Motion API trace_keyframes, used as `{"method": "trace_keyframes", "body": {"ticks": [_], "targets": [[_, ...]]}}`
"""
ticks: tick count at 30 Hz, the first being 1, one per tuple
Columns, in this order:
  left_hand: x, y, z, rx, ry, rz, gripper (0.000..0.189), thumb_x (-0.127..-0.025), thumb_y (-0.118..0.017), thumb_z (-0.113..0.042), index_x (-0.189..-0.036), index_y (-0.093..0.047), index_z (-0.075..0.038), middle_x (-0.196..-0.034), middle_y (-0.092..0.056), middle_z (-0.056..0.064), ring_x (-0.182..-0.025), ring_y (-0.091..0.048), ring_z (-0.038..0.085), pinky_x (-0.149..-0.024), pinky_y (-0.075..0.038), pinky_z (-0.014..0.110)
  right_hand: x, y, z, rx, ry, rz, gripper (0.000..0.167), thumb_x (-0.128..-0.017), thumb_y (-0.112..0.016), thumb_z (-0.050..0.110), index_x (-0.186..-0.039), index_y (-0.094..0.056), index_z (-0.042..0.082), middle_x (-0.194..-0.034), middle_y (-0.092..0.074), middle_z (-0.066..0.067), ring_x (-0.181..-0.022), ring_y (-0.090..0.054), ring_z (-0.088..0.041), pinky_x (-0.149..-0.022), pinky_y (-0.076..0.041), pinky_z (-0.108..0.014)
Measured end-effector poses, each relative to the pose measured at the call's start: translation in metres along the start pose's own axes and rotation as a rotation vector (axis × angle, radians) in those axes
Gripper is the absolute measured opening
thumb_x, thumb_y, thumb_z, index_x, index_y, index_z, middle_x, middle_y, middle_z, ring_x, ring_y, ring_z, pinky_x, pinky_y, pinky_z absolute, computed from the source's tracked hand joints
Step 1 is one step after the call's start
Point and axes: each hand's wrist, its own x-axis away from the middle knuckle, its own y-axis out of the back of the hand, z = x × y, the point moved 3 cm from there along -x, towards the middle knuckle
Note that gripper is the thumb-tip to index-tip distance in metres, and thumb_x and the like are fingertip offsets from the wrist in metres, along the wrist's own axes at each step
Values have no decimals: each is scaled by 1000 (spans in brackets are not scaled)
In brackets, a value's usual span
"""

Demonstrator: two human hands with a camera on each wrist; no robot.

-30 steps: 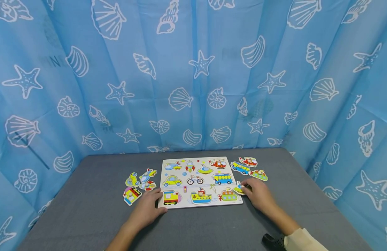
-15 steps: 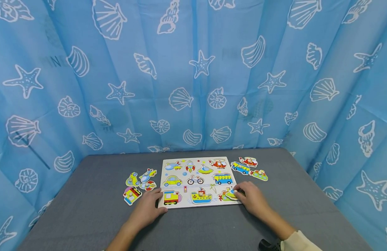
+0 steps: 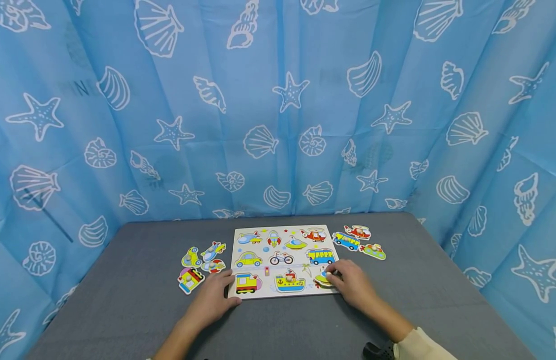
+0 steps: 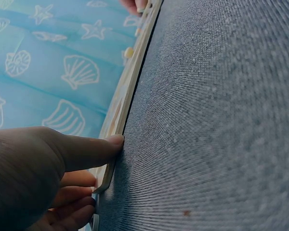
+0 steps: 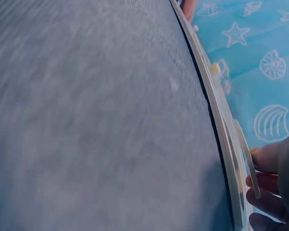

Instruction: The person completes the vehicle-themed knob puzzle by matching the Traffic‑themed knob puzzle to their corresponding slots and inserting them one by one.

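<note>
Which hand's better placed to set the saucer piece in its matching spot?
Right, likely: the right hand pinches the saucer piece over the puzzle board and is nearer the saucer picture; the left hand touches the board's left edge.

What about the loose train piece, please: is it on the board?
No, the train piece lies on the table, left of the board.

The puzzle board (image 3: 267, 290) looks smooth wood, the tabletop (image 3: 278, 330) matt woven cloth.

left forearm (image 3: 175, 339) and right forearm (image 3: 388, 319) converge forward; left hand (image 3: 211, 297), thumb (image 4: 89, 151) extended apart from fingers (image 4: 77, 193); right hand (image 3: 352, 284), fingertips gathered in a pinch.
</note>
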Motion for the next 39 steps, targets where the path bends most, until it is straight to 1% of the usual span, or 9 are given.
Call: {"method": "trace_keyframes", "body": {"ticks": [7, 13, 18, 23, 29, 39], "targets": [[0, 0, 1, -4, -9, -5, 59, -72, -86, -27, -120, -67, 0, -130, -59, 16, -120, -51, 40, -99, -40, 54, -8, -10, 10, -26, 40, -26, 9, -85, -74, 10, -93, -70, 12, -89, -61, 7, -85, -55, -13, -76, -47, -38], [1, 0, 1, 0, -29, -30, 58, -71, -86, -26, -120, -67, 0, -130, -59, 16, -120, -51, 40, -99, -40, 53, -21, -17, 17, -31, 60, -56, 9, -84, -75, 9, -92, -71, 11, -89, -63, 4, -86, -57, -15, -78, -47, -40], [1, 0, 1, 6, -39, -42, 58, -71, -86, -25, -119, -67, 1, -129, -59, 17, -119, -51, 40, -99, -40, 54, -36, -24, 19, -30, 58, -63, 9, -84, -75, 9, -91, -71, 10, -88, -64, 2, -87, -57, -17, -79, -47, -41], [2, 0, 1, 4, -30, -35, 59, -71, -86, -26, -120, -67, 1, -130, -59, 16, -120, -51, 40, -99, -40, 53, -53, -30, 19, -42, 51, -60, 8, -85, -74, 8, -92, -72, 8, -90, -65, 0, -91, -59, -21, -83, -47, -43], [2, -1, 1, -4, -32, -30, 58, -71, -86, -26, -119, -67, 1, -130, -59, 16, -119, -51, 39, -99, -40, 53, -72, -38, 19, -53, 42, -44, 7, -86, -73, 8, -93, -72, 7, -91, -65, -2, -89, -60, -21, -82, -47, -43], [1, -2, 4, -17, -38, -24, 59, -71, -86, -28, -119, -67, 1, -130, -59, 15, -119, -52, 38, -99, -41, 52, -91, -49, 19, -37, 0, -17, 8, -88, -71, 11, -95, -73, 8, -92, -64, -1, -93, -59, -21, -83, -47, -41]]}}
